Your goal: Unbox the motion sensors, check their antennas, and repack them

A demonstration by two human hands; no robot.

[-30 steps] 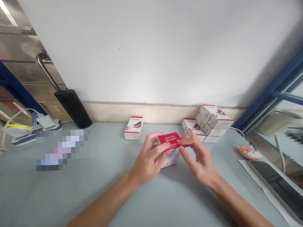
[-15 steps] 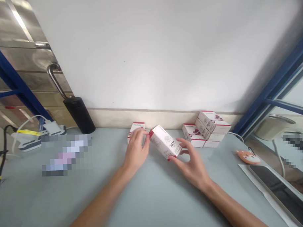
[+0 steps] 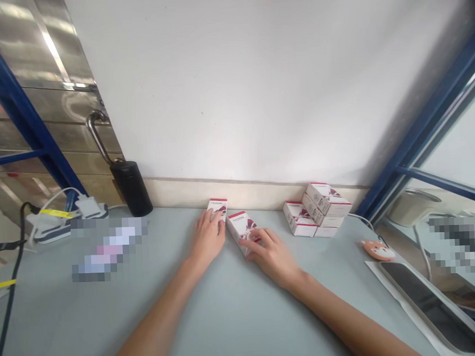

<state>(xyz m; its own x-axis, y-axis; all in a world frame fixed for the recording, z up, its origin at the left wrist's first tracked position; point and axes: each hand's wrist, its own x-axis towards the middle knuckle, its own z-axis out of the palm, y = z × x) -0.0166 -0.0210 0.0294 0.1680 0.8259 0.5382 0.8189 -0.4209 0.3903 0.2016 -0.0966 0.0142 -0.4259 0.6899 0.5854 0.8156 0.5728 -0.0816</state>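
Note:
Two small white-and-red boxes lie side by side near the wall on the pale table (image 3: 234,313). My left hand (image 3: 207,239) rests flat on the left box (image 3: 217,206), fingers stretched out over it. My right hand (image 3: 272,253) lies on the right box (image 3: 242,227), fingers curved over its top and side, pressing it down on the table.
A stack of several like boxes (image 3: 318,210) stands at the back right. A black cylinder (image 3: 131,188) with a metal handle stands at the back left, a power strip (image 3: 60,221) beyond it. An orange fox-shaped item (image 3: 377,250) and a tablet (image 3: 432,306) lie right.
The box that both hands held up has been turned and set down beside the box by the wall. My left hand moved onto that far box.

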